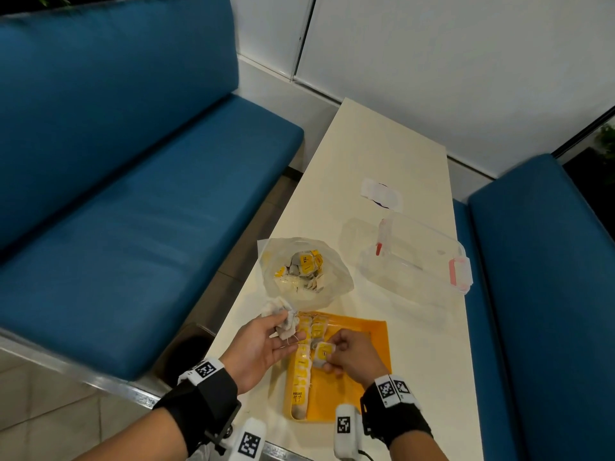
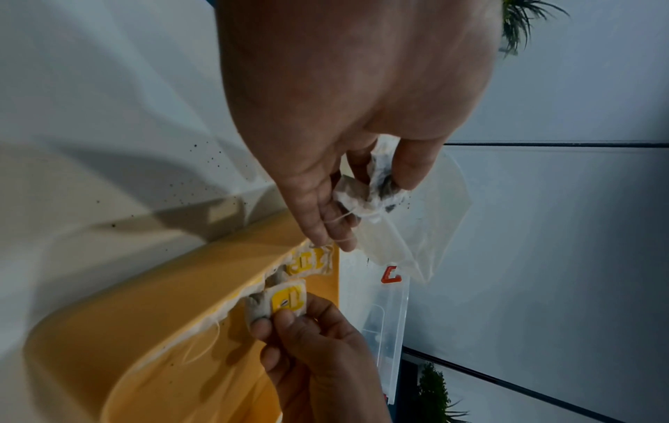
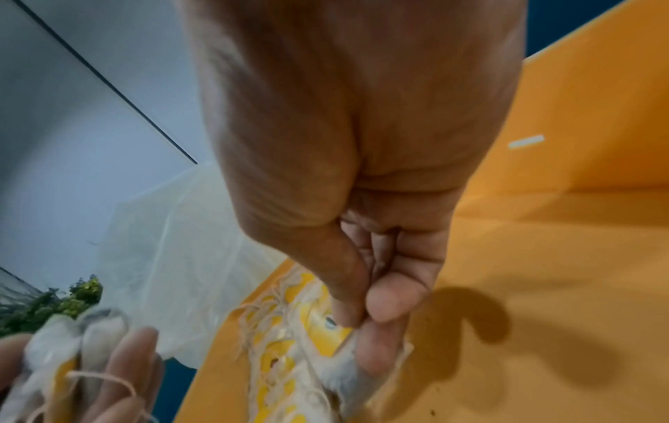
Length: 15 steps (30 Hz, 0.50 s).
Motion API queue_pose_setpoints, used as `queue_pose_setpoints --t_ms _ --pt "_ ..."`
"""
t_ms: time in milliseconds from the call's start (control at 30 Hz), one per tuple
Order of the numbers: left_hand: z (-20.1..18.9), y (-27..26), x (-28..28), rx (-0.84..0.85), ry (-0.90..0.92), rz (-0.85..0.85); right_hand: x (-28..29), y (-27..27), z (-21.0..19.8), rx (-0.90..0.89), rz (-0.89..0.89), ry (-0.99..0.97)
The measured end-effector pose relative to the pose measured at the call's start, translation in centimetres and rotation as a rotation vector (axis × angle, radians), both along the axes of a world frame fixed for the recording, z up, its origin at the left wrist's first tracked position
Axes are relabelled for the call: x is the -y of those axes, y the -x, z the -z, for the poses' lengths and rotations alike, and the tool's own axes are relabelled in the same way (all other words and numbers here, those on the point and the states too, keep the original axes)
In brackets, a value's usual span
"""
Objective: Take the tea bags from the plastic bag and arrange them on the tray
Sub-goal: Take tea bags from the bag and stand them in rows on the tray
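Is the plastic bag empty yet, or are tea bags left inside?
Not empty. The plastic bag sits open-mouthed on the table beyond the tray, and several yellow-tagged tea bags show inside it.

The tray (image 1: 369,331) is orange-yellow, and the tea bags (image 1: 301,367) lined along its left side are off-white paper with bright yellow tags carrying dark print. The tea bag (image 1: 322,354) in the right hand (image 1: 352,357) has the same yellow tag on pale paper; the bunch of tea bags (image 1: 283,319) in the left hand (image 1: 263,347) is whitish with grey patches. The plastic bag (image 1: 304,274) is clear and cloudy, with yellow tags showing through. The surface (image 1: 382,148) is cream. The container (image 1: 419,257) is transparent with red-pink clips. The benches (image 1: 133,161) are deep blue. Both wristbands (image 1: 199,404) are black and bear white blocks with black-and-white square markers.
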State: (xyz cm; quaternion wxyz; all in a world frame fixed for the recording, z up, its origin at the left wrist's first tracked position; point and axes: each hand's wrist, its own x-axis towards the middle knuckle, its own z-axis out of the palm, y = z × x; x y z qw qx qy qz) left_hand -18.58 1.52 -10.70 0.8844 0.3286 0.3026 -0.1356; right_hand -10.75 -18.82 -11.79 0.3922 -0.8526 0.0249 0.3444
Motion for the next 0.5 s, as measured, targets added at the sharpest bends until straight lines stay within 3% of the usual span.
queue_pose_setpoints --t_ms 400,500 --pt "0.6 -0.1 0.5 0.001 -0.028 0.060 -1.0 -0.8 3.9 0.159 0.056 0.116" --pt "0.7 -0.2 0.3 0.006 -0.029 0.069 -1.4 -0.7 3.1 0.196 0.029 0.123"
